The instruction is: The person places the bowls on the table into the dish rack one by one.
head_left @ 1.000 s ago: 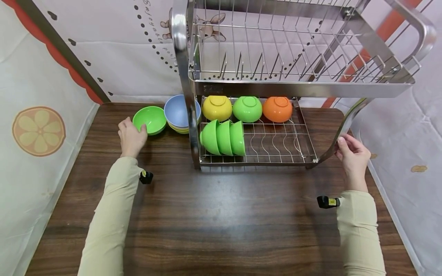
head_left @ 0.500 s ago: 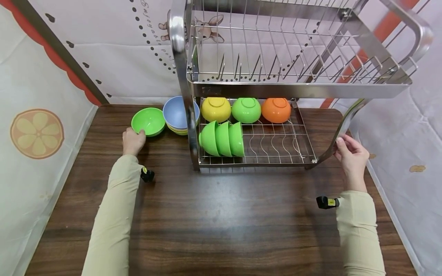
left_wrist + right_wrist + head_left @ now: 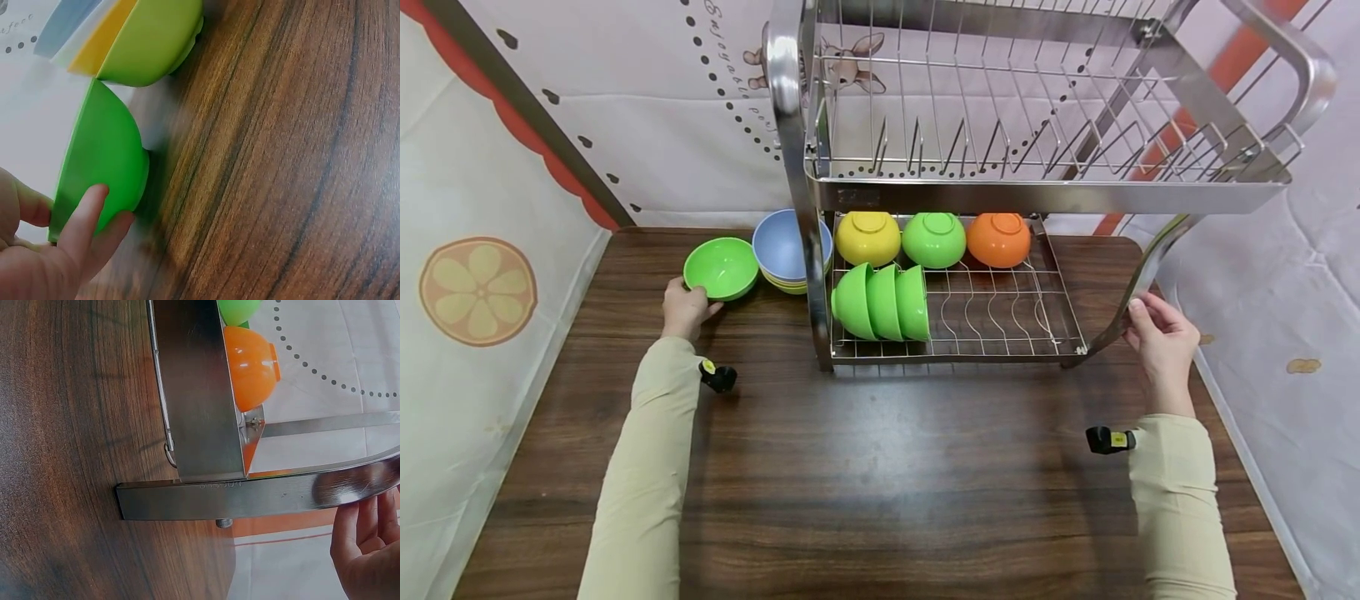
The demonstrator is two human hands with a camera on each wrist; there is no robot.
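Observation:
My left hand (image 3: 685, 310) is at the near-left edge of a green bowl (image 3: 722, 268) standing upright on the table. In the left wrist view its thumb is at the rim and its fingers (image 3: 84, 222) lie against the outside wall, pinching the bowl. Just right of it a light blue bowl (image 3: 784, 244) tops a nested stack, with yellow ones below. At the right, my right hand (image 3: 1163, 346) grips the curved side frame of a metal dish rack (image 3: 955, 360), thumb on the near side; in the right wrist view the fingertips (image 3: 347, 528) are against the frame's outer edge.
On the rack's lower tier, yellow (image 3: 868, 239), green (image 3: 934, 240) and orange (image 3: 1000, 240) bowls sit upside down at the back. In front, three green bowls (image 3: 912, 302) stand sideways, nested. The rack's upper tier (image 3: 1045, 196) overhangs the back row.
My left hand has come down from above the green bowl's rim to its near-left side, with fingers now against its outside. The right hand keeps its grip on the frame.

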